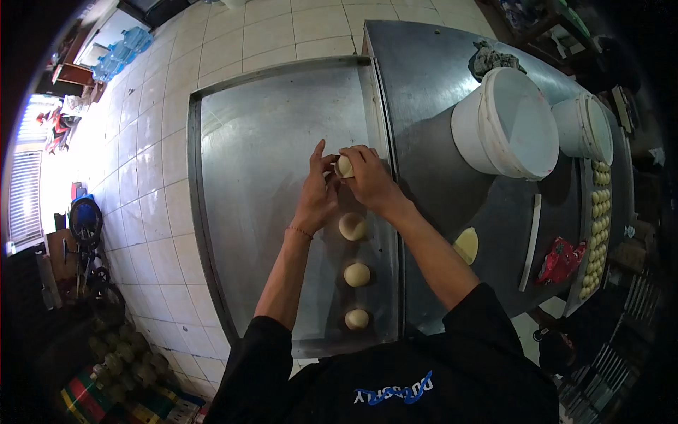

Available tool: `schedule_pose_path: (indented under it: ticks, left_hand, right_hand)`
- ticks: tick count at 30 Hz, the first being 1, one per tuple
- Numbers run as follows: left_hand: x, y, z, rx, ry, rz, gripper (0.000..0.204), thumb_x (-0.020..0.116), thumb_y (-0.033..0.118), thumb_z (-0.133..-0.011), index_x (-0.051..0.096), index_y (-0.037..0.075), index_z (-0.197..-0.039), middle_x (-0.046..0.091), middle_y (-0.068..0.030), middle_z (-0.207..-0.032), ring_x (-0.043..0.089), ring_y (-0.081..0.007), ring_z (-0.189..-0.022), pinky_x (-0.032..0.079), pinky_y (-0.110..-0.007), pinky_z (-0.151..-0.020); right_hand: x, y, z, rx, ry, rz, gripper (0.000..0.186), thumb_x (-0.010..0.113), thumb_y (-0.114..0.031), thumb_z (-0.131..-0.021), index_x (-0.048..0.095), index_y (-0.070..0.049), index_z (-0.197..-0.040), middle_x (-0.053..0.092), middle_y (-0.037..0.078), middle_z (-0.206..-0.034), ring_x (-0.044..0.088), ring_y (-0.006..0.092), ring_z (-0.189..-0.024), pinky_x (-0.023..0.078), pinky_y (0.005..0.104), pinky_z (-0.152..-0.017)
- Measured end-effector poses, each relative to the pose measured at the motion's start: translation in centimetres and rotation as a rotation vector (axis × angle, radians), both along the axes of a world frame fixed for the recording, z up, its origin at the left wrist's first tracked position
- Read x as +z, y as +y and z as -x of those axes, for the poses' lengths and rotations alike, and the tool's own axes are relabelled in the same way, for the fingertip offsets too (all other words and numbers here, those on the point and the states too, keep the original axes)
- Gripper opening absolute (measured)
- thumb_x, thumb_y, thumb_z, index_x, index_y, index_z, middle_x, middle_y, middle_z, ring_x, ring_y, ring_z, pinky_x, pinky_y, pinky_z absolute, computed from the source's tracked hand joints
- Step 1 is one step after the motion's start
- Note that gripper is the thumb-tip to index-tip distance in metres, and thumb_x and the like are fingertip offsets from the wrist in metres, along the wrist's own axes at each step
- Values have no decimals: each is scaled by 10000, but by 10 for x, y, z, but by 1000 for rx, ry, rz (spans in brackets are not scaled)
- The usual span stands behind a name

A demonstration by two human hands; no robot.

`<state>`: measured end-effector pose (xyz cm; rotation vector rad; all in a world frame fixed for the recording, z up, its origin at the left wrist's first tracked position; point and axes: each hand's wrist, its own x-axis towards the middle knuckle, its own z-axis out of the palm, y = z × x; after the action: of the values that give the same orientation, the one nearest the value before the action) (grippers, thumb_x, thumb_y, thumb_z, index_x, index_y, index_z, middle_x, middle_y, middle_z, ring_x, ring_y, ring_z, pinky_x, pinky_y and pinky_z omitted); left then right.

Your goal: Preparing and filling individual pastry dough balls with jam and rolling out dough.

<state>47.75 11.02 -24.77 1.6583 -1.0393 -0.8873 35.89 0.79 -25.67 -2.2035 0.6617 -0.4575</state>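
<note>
My right hand [369,182] grips a pale dough ball [345,167] near the upper middle of a large metal tray [254,141]. Against the ball's left side is my left hand [319,189], its index finger raised and other fingers curled beside the dough; their tips are partly hidden. Below both hands, three more dough balls lie in a column on the tray: one [352,227] just under them, another [357,275] in the middle and one [357,319] near the tray's lower edge.
On the metal table [424,85] at right are two white buckets [505,124] [585,127], a rag [494,58], a yellow flat piece [466,246], a pale strip [530,240], a red bag [561,260] and a tray of small dough balls [593,233]. Bicycles [88,237] and water jugs [123,53] stand left.
</note>
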Motion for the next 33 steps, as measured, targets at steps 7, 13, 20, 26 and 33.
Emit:
schedule_pose_path:
  ticks: [7,13,20,26,33]
  left_hand:
    - [4,10,-23,-99,-291,-27,835,658,-41,-766,240,94,-1476,440,-167,-1395,552,-313,-1148,455,-355,-984]
    - [1,-32,2,-237,-366,168,533,784,57,-704,609,112,-1204,522,-134,-1336,588,-289,-1129,578,-342,-852]
    - [3,-28,6,-240,-345,158,364,720,62,-798,642,49,-1153,608,-148,-1224,624,-277,-1068,536,-348,-886]
    - [-13,-24,-4,-271,-498,164,401,705,172,-807,618,78,-1187,597,-133,-1252,559,-313,-1162,452,-401,-991]
    - [26,38,84,-42,15,96,756,711,422,-827,396,20,-1385,591,-80,-1127,549,-169,-1057,431,-347,-977]
  right_hand:
    - [44,24,25,-96,98,101,718,755,-57,-731,420,-57,-1365,493,161,-1291,536,319,-1094,473,402,-906]
    - [55,44,168,-765,-232,-487,470,694,-85,-856,497,-44,-1280,623,74,-1060,617,135,-848,535,268,-723]
    - [40,59,311,-1220,-151,-471,225,615,-130,-923,593,-30,-1123,635,11,-919,607,89,-811,526,247,-668]
    - [14,51,268,-1024,176,-277,228,696,-116,-834,627,24,-1001,668,102,-907,655,209,-815,536,326,-697]
    - [91,83,224,-535,-345,-1086,334,697,-62,-821,550,-9,-1115,594,32,-954,619,164,-857,517,285,-730]
